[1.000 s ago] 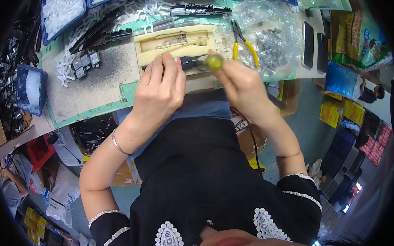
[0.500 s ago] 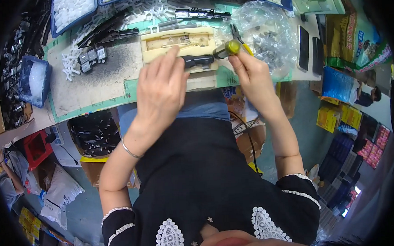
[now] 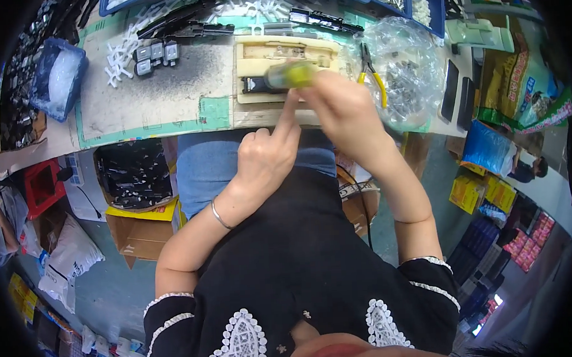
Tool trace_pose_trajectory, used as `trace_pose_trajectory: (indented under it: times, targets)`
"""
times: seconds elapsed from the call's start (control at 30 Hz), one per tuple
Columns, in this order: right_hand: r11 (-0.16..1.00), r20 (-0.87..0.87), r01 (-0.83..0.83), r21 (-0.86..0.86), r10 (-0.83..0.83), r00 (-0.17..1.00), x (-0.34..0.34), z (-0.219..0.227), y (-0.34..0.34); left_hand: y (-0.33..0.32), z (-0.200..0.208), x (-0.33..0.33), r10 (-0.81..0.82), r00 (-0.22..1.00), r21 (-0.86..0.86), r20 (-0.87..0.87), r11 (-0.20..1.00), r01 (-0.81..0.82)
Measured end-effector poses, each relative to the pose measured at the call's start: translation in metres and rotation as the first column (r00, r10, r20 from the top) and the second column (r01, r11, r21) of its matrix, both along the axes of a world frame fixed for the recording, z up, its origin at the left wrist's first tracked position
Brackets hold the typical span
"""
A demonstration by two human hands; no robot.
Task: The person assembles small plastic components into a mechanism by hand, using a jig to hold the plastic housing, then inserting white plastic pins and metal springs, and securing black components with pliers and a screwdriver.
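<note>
My right hand [image 3: 343, 106] is closed round a short, thick tool with a yellow and grey-green barrel [image 3: 292, 75]. Motion smears the tool, so its exact kind cannot be made out. It is over a cream fixture block [image 3: 245, 51], where a black elongated part [image 3: 254, 85] lies in the near slot. The tool and my right hand cover much of that part. My left hand [image 3: 269, 155] is at the block's near side, index finger stretched toward the black part and the other fingers curled, holding nothing visible. Whether the fingertip touches the part is hidden.
Yellow-handled pliers [image 3: 372, 76] and a clear plastic bag [image 3: 409, 77] lie right of the block. Metal blocks [image 3: 157, 54], white plastic pieces [image 3: 119, 61] and black strips [image 3: 190, 29] lie left and behind. A blue bin [image 3: 59, 80] stands far left; two dark phone-like slabs [image 3: 450, 89] lie right.
My right hand has swung the tool leftward over the black part. My left hand has drawn back toward me, its index finger now extended. The view has shifted, so the bench appears moved.
</note>
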State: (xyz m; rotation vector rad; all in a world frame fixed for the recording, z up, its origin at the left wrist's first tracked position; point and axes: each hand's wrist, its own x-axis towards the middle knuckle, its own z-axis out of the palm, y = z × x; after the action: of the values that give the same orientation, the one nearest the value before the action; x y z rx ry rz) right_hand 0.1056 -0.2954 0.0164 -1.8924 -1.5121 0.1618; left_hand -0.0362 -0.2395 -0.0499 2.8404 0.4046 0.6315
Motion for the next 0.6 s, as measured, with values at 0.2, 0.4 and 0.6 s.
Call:
trace_pose_trajectory:
  times: [0.2,0.4,0.6]
  targets:
    - [0.999,-0.047,-0.038,0.009,0.038,0.998,-0.010,0.006,0.011,-0.003,-0.011,-0.005,-0.002,1.000,-0.023,-0.018,1.000,0.001]
    - [0.994,0.070,-0.068,-0.080,0.074,0.995,-0.010,0.011,0.033,0.002,-0.008,-0.007,-0.036,0.999,-0.065,-0.004,0.997,0.036]
    - [0.950,0.161,-0.077,-0.303,0.130,0.978,-0.007,-0.003,0.040,0.007,-0.006,-0.002,-0.060,0.996,-0.102,0.063,0.993,0.067]
